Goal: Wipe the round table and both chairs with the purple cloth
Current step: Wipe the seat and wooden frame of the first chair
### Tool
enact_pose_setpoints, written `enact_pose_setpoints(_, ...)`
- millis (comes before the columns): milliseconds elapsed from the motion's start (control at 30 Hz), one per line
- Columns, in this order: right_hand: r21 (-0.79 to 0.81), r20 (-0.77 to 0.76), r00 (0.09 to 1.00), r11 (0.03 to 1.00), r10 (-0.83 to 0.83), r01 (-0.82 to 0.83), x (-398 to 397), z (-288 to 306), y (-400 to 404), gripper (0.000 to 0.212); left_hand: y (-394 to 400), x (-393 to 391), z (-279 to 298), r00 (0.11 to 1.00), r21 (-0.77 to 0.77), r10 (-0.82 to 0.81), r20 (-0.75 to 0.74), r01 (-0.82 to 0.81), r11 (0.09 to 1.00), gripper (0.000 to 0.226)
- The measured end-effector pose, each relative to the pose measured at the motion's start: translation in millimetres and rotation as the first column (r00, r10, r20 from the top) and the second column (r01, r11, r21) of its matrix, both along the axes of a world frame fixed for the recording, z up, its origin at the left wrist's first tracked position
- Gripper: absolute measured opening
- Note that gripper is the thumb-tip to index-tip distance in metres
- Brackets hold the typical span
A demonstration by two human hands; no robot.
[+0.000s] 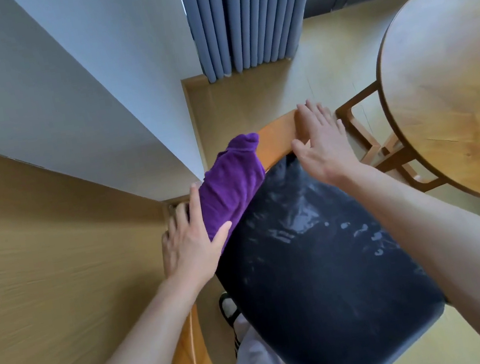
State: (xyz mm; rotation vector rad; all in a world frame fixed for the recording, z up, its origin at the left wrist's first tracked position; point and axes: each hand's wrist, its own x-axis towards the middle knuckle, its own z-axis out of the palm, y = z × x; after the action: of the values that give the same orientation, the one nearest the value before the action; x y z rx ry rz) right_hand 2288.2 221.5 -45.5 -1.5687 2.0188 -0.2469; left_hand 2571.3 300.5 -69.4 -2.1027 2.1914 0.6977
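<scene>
**Cloth on the chair rail, both hands steadying the frame**

Forearms came in from the bottom corners, nearest the lens, reaching over a chair whose dark padded seat (317, 251) filled the middle of the view. Below the seat's near edge a pale trouser leg and a dark shoe showed (the person stood close against the chair).

Left hand (191, 247) lay flat and spread, thumb pressing the near end of the purple cloth (230, 186) and fingers reaching past it toward the wall side. It was not closed round the cloth; it seemed to pin it down, which suits a wiping stroke along the curved wooden rail (278, 140) better than a pinch would. The cloth itself was draped lengthwise over that rail and the seat's far-left edge, bunched at its far tip.

Right hand (322, 139) rested open on the rail, palm down, holding nothing. I judged it to be bracing the chair so it would not shift under the push of the other hand.

Glossy patches on the seat caught light (whether damp streaks or wear I could not tell).

Farther right stood the round wooden surface (454, 101), its top bare in the part that showed, with the wooden frame of another chair (384, 138) beneath its edge. Beyond lay pale wood-look flooring, a white wall corner on the left, grey pleated curtains (239, 13) and a bright window.
</scene>
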Motion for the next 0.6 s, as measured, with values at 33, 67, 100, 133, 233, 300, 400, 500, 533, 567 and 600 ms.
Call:
enact_pose_setpoints(33,-0.013,0.033,0.999,1.0,-0.013,0.013,-1,1,0,0.07,2,0,-2,1.0,-0.01,-0.001,0.016,0.001,1.0,0.093)
enact_pose_setpoints(67,-0.018,0.057,0.998,1.0,-0.018,0.019,-1,2,0,0.071,0,-4,-3,0.999,-0.03,-0.009,0.035,0.01,0.999,0.092)
enact_pose_setpoints(100,-0.012,0.062,0.998,1.0,-0.013,0.014,-3,3,-1,0.072,-6,-11,-3,0.998,-0.058,-0.02,0.058,0.024,0.998,0.091)
enact_pose_setpoints(133,-0.001,0.055,0.999,1.0,-0.002,0.002,-4,4,-1,0.074,-12,-20,-4,0.996,-0.086,-0.031,0.08,0.038,0.996,0.089)
enact_pose_setpoints(233,0.023,0.036,0.999,0.999,0.025,-0.026,-3,6,-2,0.079,-35,-50,-4,0.985,-0.126,-0.08,0.153,0.099,0.987,0.089)
enact_pose_setpoints(300,0.029,0.054,0.998,0.999,0.018,-0.019,-1,5,-3,0.081,-53,-69,-3,0.972,-0.125,-0.136,0.193,0.162,0.979,0.088)
enact_pose_setpoints(400,0.032,0.105,0.994,0.999,-0.008,0.004,0,9,-4,0.077,-81,-106,-2,0.95,-0.131,-0.234,0.209,0.264,0.956,0.087)
enact_pose_setpoints(500,0.017,0.32,0.944,0.996,-0.086,0.085,-6,22,-8,0.058,-103,-141,-1,0.931,-0.117,-0.304,0.204,0.331,0.936,0.086)
enact_pose_setpoints(533,0.026,0.412,0.903,0.992,-0.12,0.12,-8,26,-10,0.055,-108,-147,0,0.93,-0.11,-0.323,0.175,0.344,0.932,0.087)
enact_pose_setpoints(567,0.037,0.492,0.857,0.988,-0.151,0.153,-11,29,-10,0.054,-112,-149,1,0.931,-0.1,-0.345,0.119,0.356,0.929,0.089)
enact_pose_setpoints(600,0.029,0.535,0.826,0.981,-0.175,0.189,-12,31,-10,0.051,-115,-147,3,0.929,-0.086,-0.368,0.03,0.369,0.925,0.091)
